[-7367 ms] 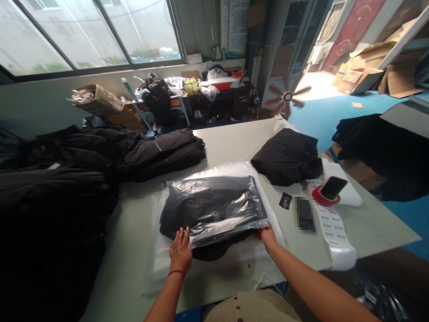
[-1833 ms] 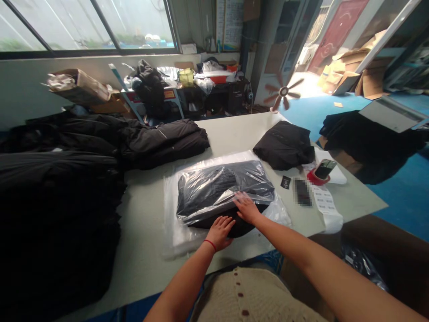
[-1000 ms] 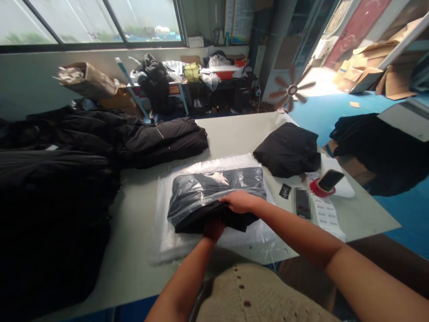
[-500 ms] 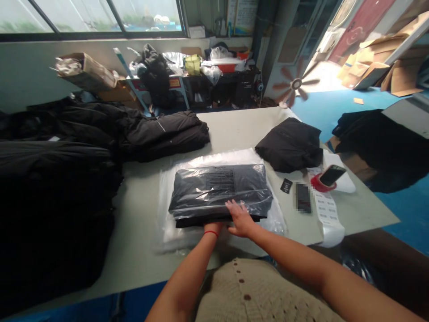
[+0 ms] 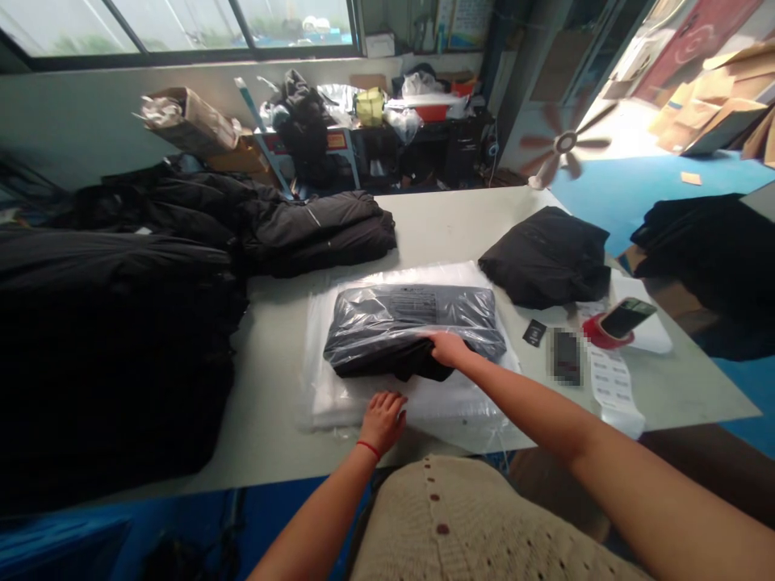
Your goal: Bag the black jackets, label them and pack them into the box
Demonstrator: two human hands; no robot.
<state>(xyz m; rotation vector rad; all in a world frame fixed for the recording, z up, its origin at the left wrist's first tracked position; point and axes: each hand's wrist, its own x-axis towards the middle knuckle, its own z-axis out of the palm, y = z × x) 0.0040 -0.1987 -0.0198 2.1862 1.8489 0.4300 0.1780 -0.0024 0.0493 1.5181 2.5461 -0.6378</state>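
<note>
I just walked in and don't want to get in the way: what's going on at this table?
A person is handling folded black cloth that lies partly inside a clear plastic bag. The right hand is at the bag's near edge, where some cloth sticks out; what its fingers pinch is hard to tell. The left hand is apart from the cloth, over the clear plastic layers underneath. More black garments lie on the table's left side.

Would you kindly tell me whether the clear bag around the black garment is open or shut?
Open: the black garment sticks out past the near edge of the clear bag, by the right hand.
</note>
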